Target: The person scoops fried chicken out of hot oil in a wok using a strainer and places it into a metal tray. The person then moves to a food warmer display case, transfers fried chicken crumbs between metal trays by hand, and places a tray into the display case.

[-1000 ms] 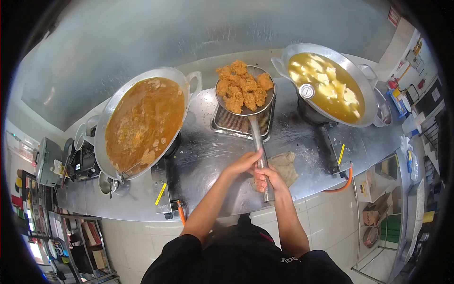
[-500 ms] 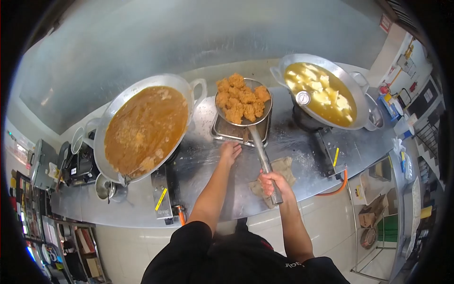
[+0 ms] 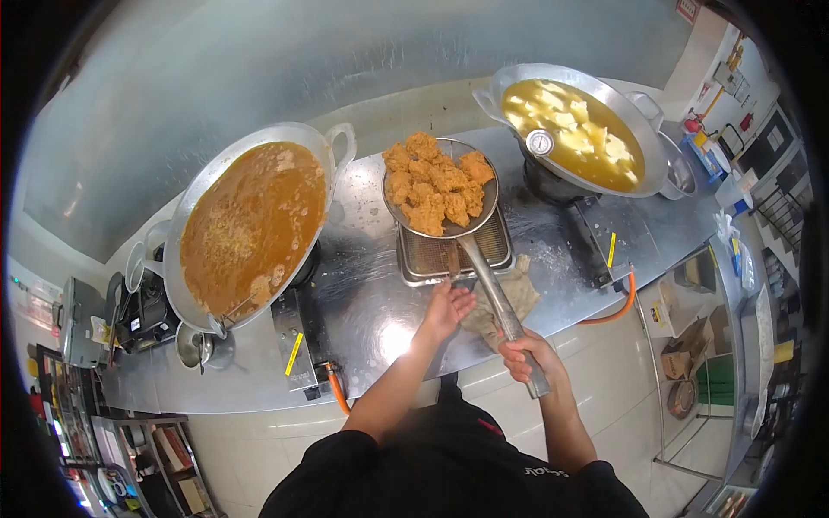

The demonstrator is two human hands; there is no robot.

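My right hand (image 3: 531, 356) is wrapped round the long metal handle of a skimmer (image 3: 488, 281). Its round basket carries a heap of golden-brown fried chicken pieces (image 3: 436, 183). Under the basket lies a metal tray with a wire rack (image 3: 423, 257), partly covered by the skimmer. My left hand (image 3: 449, 309) is at the tray's near edge, palm turned up and fingers apart; whether it touches the tray I cannot tell. A crumpled beige cloth (image 3: 521, 293) lies beneath the skimmer handle, between my hands.
At left stands a large pan of brown, foamy oil (image 3: 255, 224); at right, another pan of yellow oil (image 3: 553, 108) holds pale floating chunks and a dial thermometer (image 3: 540, 142). Burners support both pans. Orange hoses (image 3: 338, 393) hang at the counter's front edge.
My left hand has turned palm up and shifted slightly right. The skimmer handle and my right hand have come nearer my body and to the right. The view has shifted slightly too.
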